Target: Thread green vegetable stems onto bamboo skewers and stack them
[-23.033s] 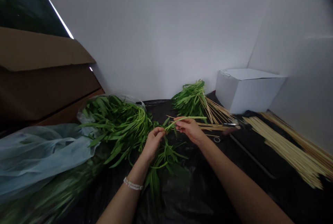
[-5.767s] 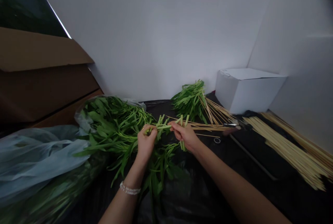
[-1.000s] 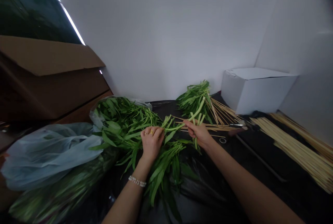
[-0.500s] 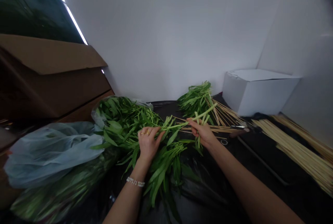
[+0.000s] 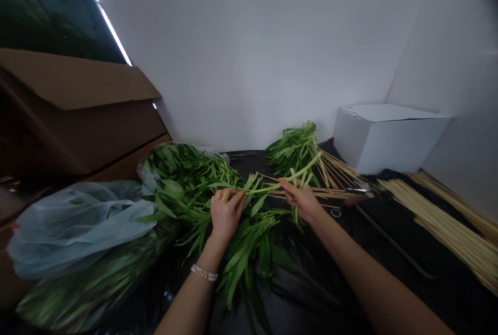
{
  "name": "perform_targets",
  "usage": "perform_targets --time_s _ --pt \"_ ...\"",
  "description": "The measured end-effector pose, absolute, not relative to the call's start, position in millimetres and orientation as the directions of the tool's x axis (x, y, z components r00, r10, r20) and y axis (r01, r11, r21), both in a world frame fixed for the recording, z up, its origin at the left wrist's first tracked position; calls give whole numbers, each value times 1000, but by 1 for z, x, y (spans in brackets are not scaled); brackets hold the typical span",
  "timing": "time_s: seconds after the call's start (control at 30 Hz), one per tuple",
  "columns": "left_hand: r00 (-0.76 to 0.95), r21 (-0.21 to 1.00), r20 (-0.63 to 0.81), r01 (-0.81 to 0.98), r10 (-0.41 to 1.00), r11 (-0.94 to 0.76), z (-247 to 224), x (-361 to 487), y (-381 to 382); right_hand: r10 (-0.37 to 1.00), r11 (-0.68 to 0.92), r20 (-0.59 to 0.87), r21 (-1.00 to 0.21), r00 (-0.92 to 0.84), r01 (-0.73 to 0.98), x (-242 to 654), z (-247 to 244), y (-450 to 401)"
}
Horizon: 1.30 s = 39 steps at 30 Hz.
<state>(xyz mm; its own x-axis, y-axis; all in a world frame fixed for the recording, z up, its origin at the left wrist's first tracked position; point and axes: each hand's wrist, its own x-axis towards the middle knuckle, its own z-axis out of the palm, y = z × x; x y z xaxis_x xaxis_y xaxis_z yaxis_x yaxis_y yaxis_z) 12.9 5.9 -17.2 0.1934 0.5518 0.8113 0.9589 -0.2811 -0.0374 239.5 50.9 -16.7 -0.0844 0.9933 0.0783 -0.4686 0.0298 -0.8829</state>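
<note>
A long green stalk of what looks like water spinach (image 5: 268, 189) stretches between my two hands. My left hand (image 5: 225, 213) pinches its leafy side between thumb and fingers. Toward the thick end, my right hand (image 5: 304, 201) is closed on the same stalk, with several short cut stem pieces sticking out between its fingers. Under the hands lies a small pile of leafy tops (image 5: 252, 244). To the left, a large heap of the greens (image 5: 182, 174) spills from a clear plastic bag. Thin bamboo sticks (image 5: 330, 193) lie just behind my right hand.
Greens threaded on sticks (image 5: 293, 145) lie at the back, near a white box (image 5: 400, 140). A small knife (image 5: 358, 190) and a ring (image 5: 335, 212) are at right, beside a long stick bundle (image 5: 447, 221). A bluish plastic bag (image 5: 81, 226) and cardboard box (image 5: 78, 83) stand left.
My left hand has shifted slightly right along the stalk, its fingers drawn into a tighter pinch. The stalk's thick end now bows a little. My right hand is nearly still.
</note>
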Motion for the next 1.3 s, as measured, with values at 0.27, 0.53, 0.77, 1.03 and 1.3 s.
perform_targets --time_s 0.27,0.53,0.77,1.03,1.3 --pt "205 -33 799 954 566 -299 -18 14 6 989 41 98 -905 -114 -423 235 -15 48" --pt "171 -11 822 959 544 -284 -15 21 3 991 36 83 -919 -103 -393 227 -17 43" --pt "-277 419 852 870 444 -262 -9 -6 10 999 33 45 -848 -10 -529 243 -26 60" --pt "-486 642 737 720 469 -262 -11 -17 14 997 54 71 -853 -11 -518 244 -25 62" --pt "-314 720 577 631 754 -289 29 -21 14 990 78 125 -877 -69 -474 236 -26 56"
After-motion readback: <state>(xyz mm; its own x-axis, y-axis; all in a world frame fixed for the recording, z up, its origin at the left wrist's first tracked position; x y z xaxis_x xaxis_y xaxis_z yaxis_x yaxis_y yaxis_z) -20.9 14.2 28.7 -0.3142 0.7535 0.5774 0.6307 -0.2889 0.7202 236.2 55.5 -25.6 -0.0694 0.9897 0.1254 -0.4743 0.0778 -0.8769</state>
